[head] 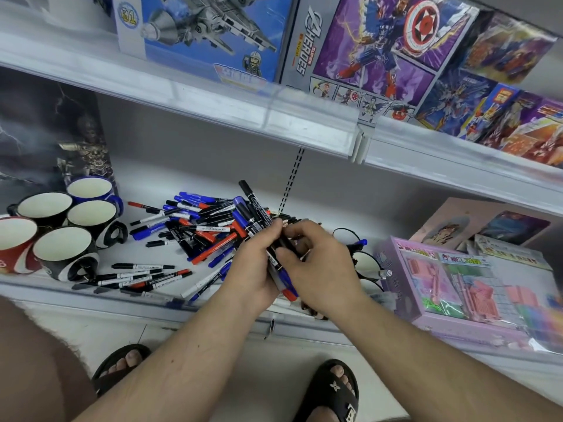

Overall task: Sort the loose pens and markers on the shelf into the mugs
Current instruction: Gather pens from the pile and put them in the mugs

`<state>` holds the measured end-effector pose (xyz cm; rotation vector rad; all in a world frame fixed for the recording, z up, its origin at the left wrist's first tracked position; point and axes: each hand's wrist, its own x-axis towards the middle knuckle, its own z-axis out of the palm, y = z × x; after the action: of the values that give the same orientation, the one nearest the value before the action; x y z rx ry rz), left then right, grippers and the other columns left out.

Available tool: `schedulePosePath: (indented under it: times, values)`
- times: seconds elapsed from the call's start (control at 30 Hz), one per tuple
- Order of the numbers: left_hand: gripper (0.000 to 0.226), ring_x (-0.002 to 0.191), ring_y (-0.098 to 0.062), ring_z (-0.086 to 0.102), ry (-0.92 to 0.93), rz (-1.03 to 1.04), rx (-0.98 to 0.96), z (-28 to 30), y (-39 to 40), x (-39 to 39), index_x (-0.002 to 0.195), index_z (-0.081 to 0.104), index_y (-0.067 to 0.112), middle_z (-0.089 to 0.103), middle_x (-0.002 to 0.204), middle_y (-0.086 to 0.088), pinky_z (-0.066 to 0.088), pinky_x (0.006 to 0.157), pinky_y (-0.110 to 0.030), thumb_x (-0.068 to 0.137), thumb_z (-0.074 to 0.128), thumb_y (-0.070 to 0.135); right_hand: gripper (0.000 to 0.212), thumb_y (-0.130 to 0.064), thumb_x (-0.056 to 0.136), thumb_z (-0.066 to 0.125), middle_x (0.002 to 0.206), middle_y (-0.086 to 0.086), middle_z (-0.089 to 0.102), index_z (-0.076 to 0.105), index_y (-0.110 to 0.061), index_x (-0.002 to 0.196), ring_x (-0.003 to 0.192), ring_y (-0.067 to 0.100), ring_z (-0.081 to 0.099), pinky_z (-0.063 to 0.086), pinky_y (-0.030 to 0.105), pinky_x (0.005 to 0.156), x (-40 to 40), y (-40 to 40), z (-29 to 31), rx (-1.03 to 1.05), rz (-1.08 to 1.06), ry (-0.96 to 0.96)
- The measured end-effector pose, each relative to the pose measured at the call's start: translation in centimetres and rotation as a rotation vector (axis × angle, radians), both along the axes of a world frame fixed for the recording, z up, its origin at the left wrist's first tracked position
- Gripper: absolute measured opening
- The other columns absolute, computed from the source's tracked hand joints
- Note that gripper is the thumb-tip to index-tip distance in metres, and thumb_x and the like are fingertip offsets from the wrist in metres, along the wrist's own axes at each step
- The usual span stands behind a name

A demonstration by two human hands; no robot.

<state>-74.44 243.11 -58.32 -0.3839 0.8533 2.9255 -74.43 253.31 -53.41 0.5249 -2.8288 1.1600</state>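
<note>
Step in hand, prob: gathering. Left hand (259, 269) grips marker bundle (259, 222); right hand (316, 263) fingers curl on it too. Next: carry to mugs (61, 254) left of fingers.

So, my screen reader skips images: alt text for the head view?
Both hands, left hand and right hand, grip a bundle of markers above a loose marker pile on a white shelf; empty mugs stand left.
</note>
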Motion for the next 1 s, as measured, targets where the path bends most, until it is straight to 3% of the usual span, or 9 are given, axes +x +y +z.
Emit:
schedulePosePath:
  times: [0.1, 0.2, 0.37, 0.5, 0.6, 0.67, 0.77, 0.83, 1.0]
  values:
    - [0.048, 0.086, -0.028, 0.071, -0.019, -0.041, 0.008, -0.2, -0.3, 0.0, 0.108, 0.068, -0.001, 0.071, 0.102, -0.020, 0.059, 0.067, -0.035, 0.081, 0.064, 0.039, 0.019, -0.015, 0.090, 0.065, 0.063, -0.012, 0.062, 0.061, -0.030, 0.078, 0.059, 0.000, 0.059, 0.048, 0.018, 0.062, -0.5, 0.7, 0.8, -0.056, -0.004, -0.135]
    - [0.025, 0.056, -0.018, 0.063, 0.003, 0.023, 0.067, -0.1, -0.9, -0.2, 0.073, 0.067, 0.009, 0.062, 0.070, -0.008, 0.053, 0.058, -0.029, 0.083, 0.063, 0.031, 0.022, -0.012, 0.095, 0.058, 0.070, -0.002, 0.069, 0.063, -0.025, 0.079, 0.065, 0.020, 0.066, 0.056, 0.037, 0.067, -0.9, 1.5, 1.4, -0.209, -0.080, -0.226]
    - [0.014, 0.053, -0.015, 0.058, -0.021, 0.065, 0.114, 0.0, -1.0, -0.4, 0.076, 0.059, 0.011, 0.057, 0.063, -0.004, 0.050, 0.064, -0.029, 0.077, 0.065, 0.023, 0.020, -0.005, 0.100, 0.051, 0.080, 0.008, 0.068, 0.061, -0.022, 0.097, 0.059, 0.012, 0.061, 0.050, 0.018, 0.056, -0.4, 2.7, 1.9, -0.401, -0.073, -0.309]
    - [0.033, 0.082, -0.032, 0.068, 0.019, 0.002, 0.132, 0.0, -0.4, -0.4, 0.080, 0.070, 0.006, 0.068, 0.087, -0.017, 0.053, 0.086, -0.045, 0.077, 0.065, 0.038, 0.028, -0.009, 0.093, 0.063, 0.076, -0.008, 0.070, 0.064, -0.037, 0.088, 0.065, 0.002, 0.062, 0.054, 0.026, 0.071, -0.1, 2.6, 0.2, -0.159, 0.039, -0.180]
    - [0.051, 0.096, -0.039, 0.070, 0.009, -0.006, 0.103, 0.0, 0.1, -0.4, 0.097, 0.073, 0.003, 0.070, 0.107, -0.025, 0.052, 0.090, -0.051, 0.076, 0.063, 0.048, 0.022, -0.016, 0.092, 0.064, 0.071, -0.014, 0.069, 0.066, -0.036, 0.084, 0.065, 0.003, 0.062, 0.054, 0.024, 0.069, 0.1, 2.6, -0.1, -0.026, 0.049, -0.150]
    - [0.054, 0.090, -0.037, 0.071, -0.010, 0.019, 0.082, 0.0, 0.4, -0.3, 0.102, 0.069, 0.004, 0.072, 0.100, -0.022, 0.054, 0.086, -0.050, 0.074, 0.064, 0.050, 0.013, -0.020, 0.092, 0.065, 0.068, -0.012, 0.068, 0.067, -0.031, 0.085, 0.063, 0.004, 0.061, 0.050, 0.017, 0.061, 0.1, 2.7, 0.0, 0.050, 0.051, -0.141]
    - [0.043, 0.059, -0.024, 0.069, -0.031, 0.053, 0.026, 0.1, 0.9, -0.2, 0.080, 0.065, 0.010, 0.069, 0.067, -0.008, 0.055, 0.059, -0.035, 0.069, 0.064, 0.051, 0.012, -0.020, 0.089, 0.068, 0.066, -0.009, 0.066, 0.065, -0.028, 0.081, 0.056, 0.002, 0.056, 0.043, 0.013, 0.054, 0.0, 2.7, 0.1, 0.086, 0.052, -0.152]
    - [0.042, 0.052, -0.020, 0.066, -0.061, 0.080, -0.002, -0.1, 1.0, -0.3, 0.074, 0.062, 0.012, 0.065, 0.062, -0.004, 0.053, 0.050, -0.030, 0.065, 0.066, 0.052, 0.013, -0.020, 0.090, 0.067, 0.065, -0.009, 0.065, 0.064, -0.028, 0.081, 0.053, -0.001, 0.054, 0.041, 0.011, 0.053, 0.0, 2.6, -0.1, 0.112, 0.047, -0.159]
    - [0.059, 0.082, -0.031, 0.073, -0.095, 0.122, -0.034, -0.6, 0.1, -0.5, 0.104, 0.065, 0.005, 0.073, 0.094, -0.016, 0.059, 0.067, -0.042, 0.070, 0.068, 0.054, 0.020, -0.012, 0.096, 0.057, 0.069, -0.001, 0.068, 0.070, -0.026, 0.094, 0.058, 0.008, 0.064, 0.057, 0.026, 0.065, -0.9, 2.8, 0.5, -0.026, 0.011, -0.346]
